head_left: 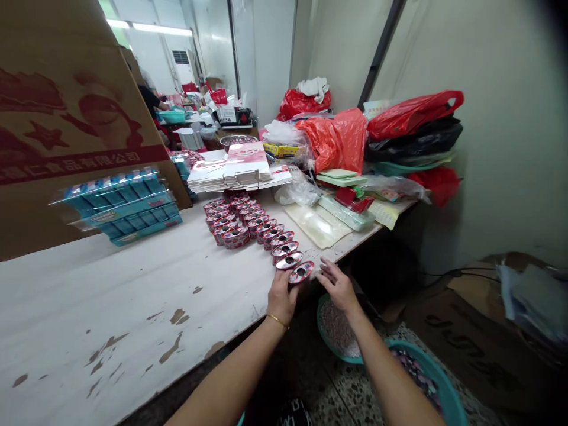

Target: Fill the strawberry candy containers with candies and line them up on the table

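My left hand (281, 297) pinches an oval tin (302, 272) at the bench (133, 307) edge, and my right hand (338, 285) rests half-open beside it. Beyond them, rows of tins (242, 220) stand arranged. The basin (320, 322) below looks part-full, so more probably remains.

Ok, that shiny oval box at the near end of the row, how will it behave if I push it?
Probably light: the oval box sits in the fingertips of the left hand alone. Its glossy face suggests it may slide easily on the table. It looks low and flat, so tipping seems unlikely, but it is near the table edge.
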### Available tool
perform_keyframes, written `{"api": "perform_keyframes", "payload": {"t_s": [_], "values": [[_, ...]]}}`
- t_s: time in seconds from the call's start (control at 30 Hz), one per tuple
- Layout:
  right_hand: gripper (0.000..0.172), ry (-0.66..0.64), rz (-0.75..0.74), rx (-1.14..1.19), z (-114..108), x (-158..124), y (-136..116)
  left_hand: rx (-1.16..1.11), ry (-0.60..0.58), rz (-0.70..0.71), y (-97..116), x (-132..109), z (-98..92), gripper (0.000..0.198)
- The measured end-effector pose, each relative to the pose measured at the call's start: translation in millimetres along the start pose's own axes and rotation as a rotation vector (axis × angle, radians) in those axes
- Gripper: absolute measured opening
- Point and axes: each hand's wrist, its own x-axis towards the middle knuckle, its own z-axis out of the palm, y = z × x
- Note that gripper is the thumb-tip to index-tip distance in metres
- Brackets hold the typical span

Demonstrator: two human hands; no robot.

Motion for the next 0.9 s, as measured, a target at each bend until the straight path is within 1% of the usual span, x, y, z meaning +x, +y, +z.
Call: {"api": "perform_keyframes", "payload": {"t_s": [0.03, 0.1, 0.13, 0.2, 0.3, 0.37, 0.43, 0.47, 0.5, 0.53, 0.57, 0.6, 0.63, 0.67, 0.7, 0.8, 0.83, 0.87, 0.9], "values": [[0.062, -0.013, -0.009, -0.029, 6, -4, 2, 0.020, 0.047, -0.048, -4, 1, 5.1, 0.030], [0.069, -0.036, -0.019, -0.112, 21, -9, 5, 0.055, 0.130, -0.167, -11, 1, 8.9, 0.036], [0.071, -0.038, -0.007, -0.147, 29, -9, 6, 0.067, 0.160, -0.218, -12, 1, 8.6, 0.042], [0.070, -0.028, 0.032, -0.185, 41, -10, 8, 0.081, 0.176, -0.259, -12, 2, 6.1, 0.058], [0.069, -0.026, 0.032, -0.204, 49, -14, 15, 0.084, 0.092, -0.286, -4, 4, -0.7, 0.076], [0.075, -0.011, 0.007, -0.223, 48, -20, 18, 0.086, 0.011, -0.328, 6, -1, -11.7, 0.081], [0.077, 0.069, -0.029, -0.277, 45, -33, 15, 0.083, -0.067, -0.322, 14, -18, -34.7, 0.078], [0.075, 0.128, -0.057, -0.312, 44, -43, 11, 0.079, -0.093, -0.292, 17, -32, -52.3, 0.074], [0.070, 0.186, -0.098, -0.342, 46, -55, 6, 0.072, -0.111, -0.253, 18, -51, -74.2, 0.067], [0.064, 0.223, -0.153, -0.360, 50, -69, -1, 0.067, -0.121, -0.216, 17, -75, -100.5, 0.059], [0.058, 0.226, -0.220, -0.363, 58, -86, -9, 0.070, -0.119, -0.186, 14, -101, -130.7, 0.051], [0.052, 0.184, -0.295, -0.350, 68, -105, -16, 0.089, -0.098, -0.166, 11, -132, -164.3, 0.044], [0.046, 0.093, -0.373, -0.325, 83, -126, -24, 0.125, -0.058, -0.163, 9, -165, -200.7, 0.037], [0.042, -0.043, -0.450, -0.298, 100, -148, -31, 0.190, 0.019, -0.180, 7, -199, -239.1, 0.033], [0.038, -0.210, -0.519, -0.275, 119, -172, -37, 0.280, 0.134, -0.219, 6, -236, -278.8, 0.030], [0.033, -0.747, -0.654, -0.279, 183, -250, -51, 0.579, 0.555, -0.395, 15, -349, -394.7, 0.032], [0.035, -0.903, -0.678, -0.307, 203, -274, -55, 0.672, 0.677, -0.457, 20, -387, -428.5, 0.033], [0.039, -1.030, -0.695, -0.345, 221, -297, -58, 0.764, 0.779, -0.529, 25, -424, -458.0, 0.034], [0.043, -1.122, -0.707, -0.397, 236, -317, -61, 0.848, 0.841, -0.626, 29, -459, -482.3, 0.034]]}}
